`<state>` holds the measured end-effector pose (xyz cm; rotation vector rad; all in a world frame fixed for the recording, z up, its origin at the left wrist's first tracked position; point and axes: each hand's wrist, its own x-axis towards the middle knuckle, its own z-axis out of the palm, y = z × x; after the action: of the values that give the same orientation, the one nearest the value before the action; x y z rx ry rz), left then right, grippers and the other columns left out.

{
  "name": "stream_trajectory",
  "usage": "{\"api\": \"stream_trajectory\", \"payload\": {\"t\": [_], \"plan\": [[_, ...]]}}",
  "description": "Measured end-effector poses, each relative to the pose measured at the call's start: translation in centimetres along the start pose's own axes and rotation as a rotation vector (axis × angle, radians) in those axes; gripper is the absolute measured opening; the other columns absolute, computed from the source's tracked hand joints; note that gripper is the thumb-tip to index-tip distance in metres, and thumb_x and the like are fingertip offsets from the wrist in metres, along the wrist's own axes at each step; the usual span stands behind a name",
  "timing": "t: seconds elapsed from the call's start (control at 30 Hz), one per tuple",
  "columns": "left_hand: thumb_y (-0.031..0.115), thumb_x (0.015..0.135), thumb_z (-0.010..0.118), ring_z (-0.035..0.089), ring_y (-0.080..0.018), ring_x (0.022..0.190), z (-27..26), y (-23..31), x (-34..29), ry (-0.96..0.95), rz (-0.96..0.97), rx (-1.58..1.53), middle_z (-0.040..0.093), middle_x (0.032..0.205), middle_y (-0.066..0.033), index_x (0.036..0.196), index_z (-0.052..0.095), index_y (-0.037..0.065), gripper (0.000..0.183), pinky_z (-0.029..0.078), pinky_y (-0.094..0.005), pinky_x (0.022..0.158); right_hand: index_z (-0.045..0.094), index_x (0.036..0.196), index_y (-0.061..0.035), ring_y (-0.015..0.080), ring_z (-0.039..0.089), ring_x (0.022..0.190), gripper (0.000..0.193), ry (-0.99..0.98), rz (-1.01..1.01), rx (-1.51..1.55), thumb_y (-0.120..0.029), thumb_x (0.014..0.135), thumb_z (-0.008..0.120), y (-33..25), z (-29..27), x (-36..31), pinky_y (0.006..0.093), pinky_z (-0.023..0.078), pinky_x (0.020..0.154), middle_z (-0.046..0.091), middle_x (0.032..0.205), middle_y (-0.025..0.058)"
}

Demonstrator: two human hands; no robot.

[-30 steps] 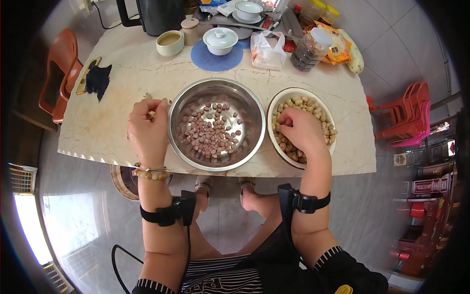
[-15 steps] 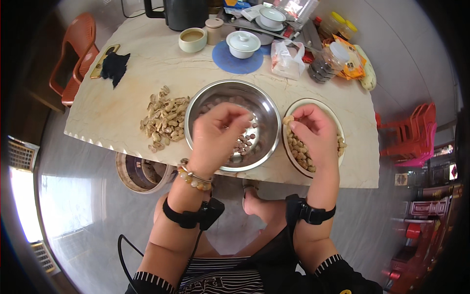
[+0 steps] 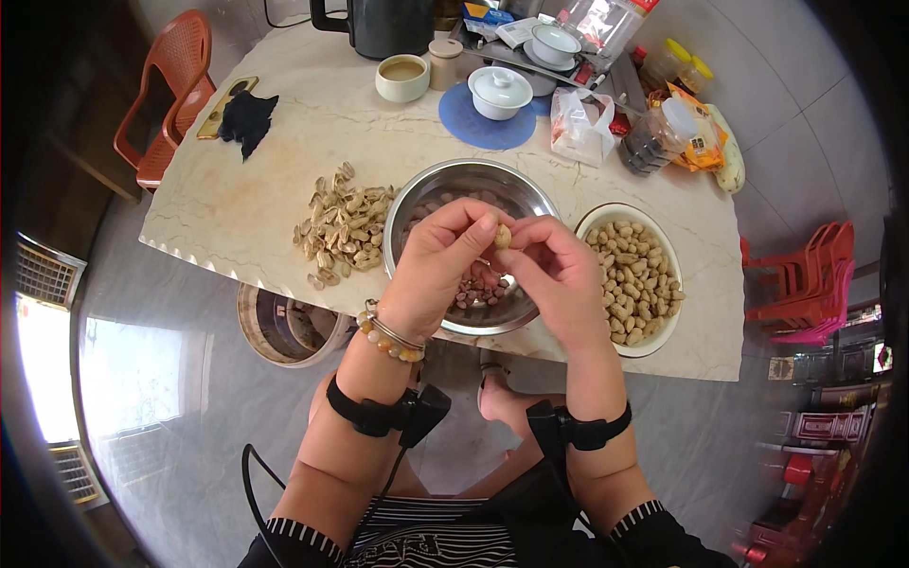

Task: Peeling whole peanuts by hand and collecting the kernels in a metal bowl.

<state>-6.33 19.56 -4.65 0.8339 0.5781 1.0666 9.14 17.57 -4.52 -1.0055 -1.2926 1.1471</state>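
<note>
My left hand (image 3: 445,265) and my right hand (image 3: 549,279) meet above the steel bowl (image 3: 445,185), both pinching one unshelled peanut (image 3: 502,236) between their fingertips. The steel bowl holds shelled reddish kernels (image 3: 473,289), partly hidden by my hands. To the right stands a white bowl (image 3: 663,327) full of peanuts in their shells (image 3: 630,279). A heap of empty shells (image 3: 346,232) lies on the marble table (image 3: 237,208) to the left of the steel bowl.
At the table's far side stand a black kettle (image 3: 388,24), a cup of tea (image 3: 402,78), a lidded white cup (image 3: 500,92) on a blue mat, a plastic bag (image 3: 579,128) and jars (image 3: 653,133). A black cloth (image 3: 246,118) lies at left. A round bin (image 3: 284,327) sits under the table; an orange chair (image 3: 166,95) stands beside it.
My right hand left the white bowl with a peanut and my left hand came in from the shell heap. Both now meet over the steel bowl, holding the peanut.
</note>
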Motion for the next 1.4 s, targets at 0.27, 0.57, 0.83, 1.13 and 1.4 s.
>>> {"api": "stream_trajectory", "payload": {"t": [0.27,0.57,0.83,1.13,1.4], "plan": [[0.021,0.095,0.052,0.057,-0.0065,0.081,-0.4,-0.3,0.1,-0.054,-0.036,0.054,0.06,0.092,-0.0004,0.098,0.058,0.006,0.017,0.049,-0.0213,0.069,0.058,0.086,-0.0007,0.0077,0.044,0.057,0.021,-0.075,0.015,-0.338,-0.018,0.083,0.069,-0.7,0.6,-0.1,0.0223,0.037,0.052,0.052,0.076,0.0007],[0.018,0.093,0.056,0.055,-0.0052,0.083,-0.4,-0.2,0.2,-0.071,0.033,0.083,0.056,0.09,0.0021,0.099,0.054,0.008,0.012,0.047,-0.0196,0.072,0.056,0.085,0.0007,0.0138,0.047,0.063,0.025,-0.103,-0.025,-0.19,-0.024,0.09,0.06,-0.2,0.8,-0.5,0.0271,0.04,0.058,0.051,0.071,0.0076],[0.021,0.089,0.062,0.055,-0.0071,0.085,-0.6,-0.1,0.1,-0.144,0.025,0.103,0.056,0.092,0.0009,0.102,0.051,0.007,0.022,0.048,-0.0234,0.077,0.055,0.082,0.0009,0.0221,0.051,0.062,0.025,-0.071,-0.114,-0.325,-0.023,0.091,0.056,-0.4,0.6,-0.3,0.0307,0.041,0.058,0.051,0.07,0.012],[0.028,0.091,0.059,0.056,-0.0089,0.083,-0.6,-0.3,0.1,-0.099,-0.023,0.143,0.058,0.091,-0.0014,0.101,0.051,0.006,0.025,0.048,-0.0243,0.075,0.054,0.078,0.0003,0.0278,0.051,0.06,0.022,-0.04,-0.215,-0.472,-0.019,0.09,0.056,-0.8,0.5,-0.1,0.0337,0.04,0.055,0.051,0.067,0.0134],[0.04,0.098,0.041,0.05,-0.0059,0.064,-0.5,0.5,-0.2,-0.174,-0.186,0.275,0.052,0.075,0.0004,0.093,0.051,0.008,0.034,0.042,-0.0189,0.055,0.054,0.077,0.0014,0.0186,0.054,0.059,0.026,-0.097,-0.035,-0.271,-0.021,0.09,0.057,-0.6,0.1,-0.1,0.0303,0.042,0.055,0.052,0.065,0.01]]}}
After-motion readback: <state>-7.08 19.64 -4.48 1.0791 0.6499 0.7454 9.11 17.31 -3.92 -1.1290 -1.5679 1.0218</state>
